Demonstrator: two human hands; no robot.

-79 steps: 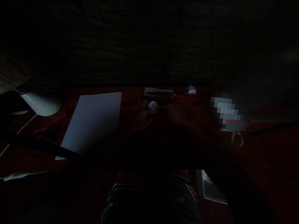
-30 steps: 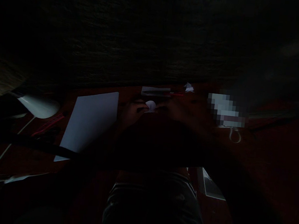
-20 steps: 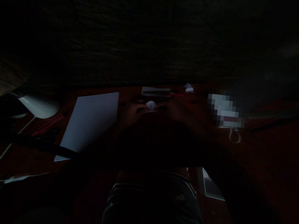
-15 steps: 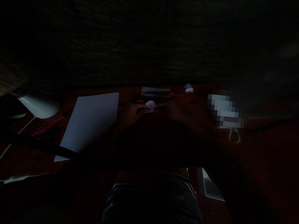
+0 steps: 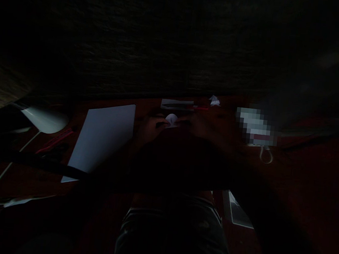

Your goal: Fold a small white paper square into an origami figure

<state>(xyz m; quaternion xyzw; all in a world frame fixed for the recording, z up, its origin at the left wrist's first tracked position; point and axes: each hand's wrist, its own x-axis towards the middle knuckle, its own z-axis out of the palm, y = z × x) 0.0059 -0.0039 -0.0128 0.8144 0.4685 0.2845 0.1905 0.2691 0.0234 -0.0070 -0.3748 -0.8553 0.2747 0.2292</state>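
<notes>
Apparently pinching small white rounded paper piece at frame centre with bare left hand and right hand; barely shifting since one second ago, suggesting steady handling.

Very dim, deep shadows, soft blur

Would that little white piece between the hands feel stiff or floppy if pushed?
The small white piece is probably light, as it looks thin, like paper. It would likely bend rather than break, since it seems curved and creased. Being smaller than the left hand and right hand, it might slide if nudged.
</notes>
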